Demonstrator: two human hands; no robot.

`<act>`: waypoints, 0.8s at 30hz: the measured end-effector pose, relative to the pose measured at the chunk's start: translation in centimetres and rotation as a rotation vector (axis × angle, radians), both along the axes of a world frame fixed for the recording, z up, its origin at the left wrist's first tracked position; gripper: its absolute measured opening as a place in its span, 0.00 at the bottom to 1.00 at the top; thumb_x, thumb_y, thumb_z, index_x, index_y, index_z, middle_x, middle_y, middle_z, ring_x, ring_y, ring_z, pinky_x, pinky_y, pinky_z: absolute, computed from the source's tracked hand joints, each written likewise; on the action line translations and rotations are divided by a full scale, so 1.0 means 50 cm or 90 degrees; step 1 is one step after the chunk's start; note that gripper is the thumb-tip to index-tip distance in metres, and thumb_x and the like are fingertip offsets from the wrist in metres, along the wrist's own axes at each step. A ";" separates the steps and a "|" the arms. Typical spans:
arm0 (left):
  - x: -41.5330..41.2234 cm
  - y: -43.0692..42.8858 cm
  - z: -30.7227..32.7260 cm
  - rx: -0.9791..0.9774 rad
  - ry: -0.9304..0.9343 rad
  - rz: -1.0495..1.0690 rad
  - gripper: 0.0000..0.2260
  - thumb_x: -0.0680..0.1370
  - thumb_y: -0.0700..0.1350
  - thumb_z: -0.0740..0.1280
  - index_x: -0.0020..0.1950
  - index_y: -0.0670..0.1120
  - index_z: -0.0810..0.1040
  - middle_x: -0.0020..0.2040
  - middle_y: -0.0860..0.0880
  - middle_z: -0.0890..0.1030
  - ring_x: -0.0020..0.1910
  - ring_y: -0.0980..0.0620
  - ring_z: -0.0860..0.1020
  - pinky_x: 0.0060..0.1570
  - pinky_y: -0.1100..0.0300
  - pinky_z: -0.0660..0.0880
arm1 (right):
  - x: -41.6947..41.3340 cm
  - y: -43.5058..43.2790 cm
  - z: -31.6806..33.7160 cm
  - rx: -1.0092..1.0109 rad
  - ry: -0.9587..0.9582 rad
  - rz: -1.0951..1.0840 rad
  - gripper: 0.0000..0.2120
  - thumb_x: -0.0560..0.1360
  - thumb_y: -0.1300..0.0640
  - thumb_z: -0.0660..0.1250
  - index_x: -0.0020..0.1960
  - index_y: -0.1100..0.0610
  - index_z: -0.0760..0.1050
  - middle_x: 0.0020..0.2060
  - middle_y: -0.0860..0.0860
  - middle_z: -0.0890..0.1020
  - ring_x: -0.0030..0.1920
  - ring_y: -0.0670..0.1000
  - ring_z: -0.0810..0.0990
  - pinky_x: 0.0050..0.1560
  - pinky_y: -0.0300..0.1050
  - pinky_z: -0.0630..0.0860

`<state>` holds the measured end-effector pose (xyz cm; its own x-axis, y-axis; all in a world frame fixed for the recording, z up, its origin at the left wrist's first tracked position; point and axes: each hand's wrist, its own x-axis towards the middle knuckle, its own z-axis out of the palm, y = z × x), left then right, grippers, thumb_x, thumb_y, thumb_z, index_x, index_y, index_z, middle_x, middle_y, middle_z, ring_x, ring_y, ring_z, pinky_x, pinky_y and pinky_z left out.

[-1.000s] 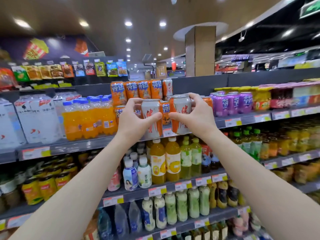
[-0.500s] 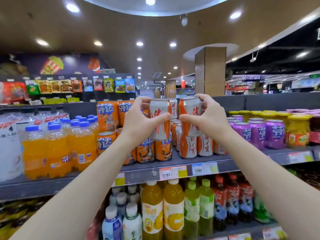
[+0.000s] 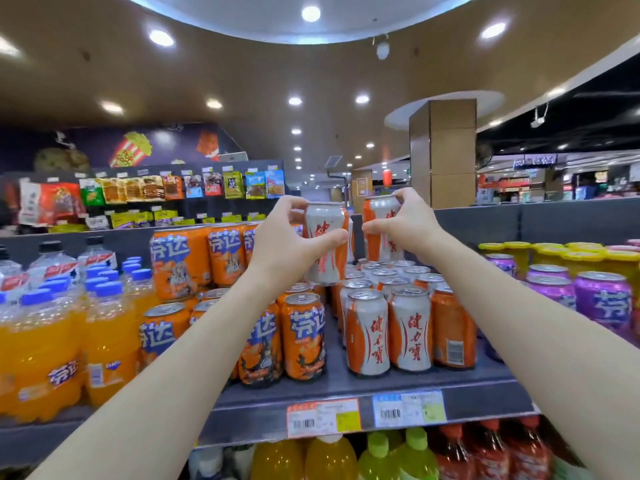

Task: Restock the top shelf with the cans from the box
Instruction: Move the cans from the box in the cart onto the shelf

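While both arms reach up over the top shelf (image 3: 363, 400), each hand holds one orange-and-white can; the left can (image 3: 325, 242) is pinched in the left hand (image 3: 287, 244), thumb across its front and fingers curled over the rim, can tilted a bit, in the air above the shelved cans; the right can (image 3: 382, 226) is clamped in the right hand (image 3: 405, 225), fingers on top rim, thumb on the side facing the other can, upright, approx. level w/ the left one; the two cans are near each other but apart; can't tell if the right can's base touches the tops of the cans below it.

Under the hands, a block of matching orange-and-white cans (image 3: 391, 327) stands upright on the shelf in rows running front to back; just left of them, orange cans w/ blue lettering (image 3: 303, 341), some stacked two high farther back; further left, orange soda bottles w/ blue caps (image 3: 104, 341); to the right, purple cans (image 3: 602, 299) and yellow-lidded jars (image 3: 561, 254) behind them; price tags (image 3: 367, 414) on the shelf's front edge; below it, tops of yellow, green and red bottles (image 3: 381, 455); in the background, hanging snack packs (image 3: 194, 187) and a square pillar (image 3: 442, 152)
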<state>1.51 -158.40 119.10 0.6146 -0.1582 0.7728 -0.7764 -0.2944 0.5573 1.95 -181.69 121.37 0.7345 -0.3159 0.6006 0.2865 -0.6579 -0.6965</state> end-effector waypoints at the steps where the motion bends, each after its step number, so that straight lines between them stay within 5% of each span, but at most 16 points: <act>1: 0.006 -0.008 0.004 0.001 -0.002 0.007 0.27 0.69 0.56 0.81 0.63 0.54 0.74 0.53 0.60 0.79 0.51 0.61 0.79 0.47 0.64 0.78 | 0.018 -0.011 0.008 -0.002 0.018 0.002 0.43 0.67 0.52 0.82 0.74 0.56 0.63 0.62 0.55 0.77 0.60 0.55 0.79 0.59 0.53 0.80; 9: 0.048 -0.076 0.027 -0.003 0.007 0.059 0.28 0.68 0.58 0.81 0.62 0.55 0.73 0.53 0.60 0.80 0.52 0.60 0.79 0.49 0.60 0.79 | 0.149 -0.070 0.046 -0.066 0.114 -0.016 0.40 0.67 0.54 0.82 0.71 0.56 0.63 0.55 0.54 0.76 0.51 0.55 0.80 0.35 0.43 0.74; 14: 0.067 -0.110 0.031 -0.007 0.005 0.084 0.27 0.68 0.58 0.81 0.61 0.56 0.73 0.51 0.61 0.79 0.50 0.61 0.79 0.45 0.63 0.77 | 0.210 -0.099 0.052 -0.097 0.153 -0.013 0.45 0.65 0.49 0.83 0.73 0.57 0.62 0.61 0.56 0.77 0.57 0.57 0.80 0.50 0.52 0.81; 24: 0.101 -0.139 0.031 0.012 0.013 0.123 0.27 0.69 0.57 0.81 0.60 0.57 0.69 0.49 0.64 0.76 0.48 0.65 0.77 0.39 0.70 0.74 | 0.292 -0.134 0.052 -0.094 0.234 -0.024 0.49 0.66 0.49 0.83 0.77 0.60 0.58 0.67 0.60 0.74 0.63 0.59 0.77 0.54 0.53 0.80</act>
